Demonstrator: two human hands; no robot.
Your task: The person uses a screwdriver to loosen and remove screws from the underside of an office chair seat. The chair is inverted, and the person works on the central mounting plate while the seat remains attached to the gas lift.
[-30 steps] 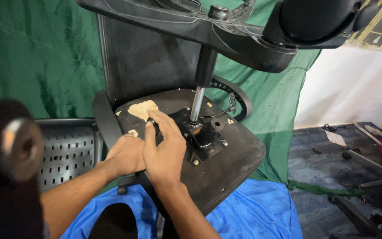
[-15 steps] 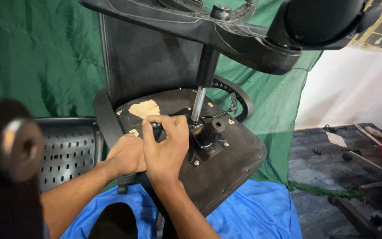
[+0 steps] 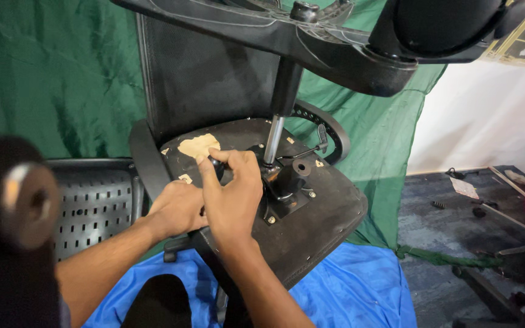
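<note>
Head view. An office chair lies overturned, the underside of its seat facing up; the gas cylinder and wheel base remain attached. The right hand has its grip closed on a small black knob beside the mechanism plate; the left hand rests clenched on the seat edge, contents unclear. Green cloth hangs behind; blue sheet covers the floor.

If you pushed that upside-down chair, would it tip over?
Probably it would rock: the chair lies tilted on its seat edge, with the wheel base high up. It looks heavy and stiff. Both the left hand and the right hand rest on it.
</note>
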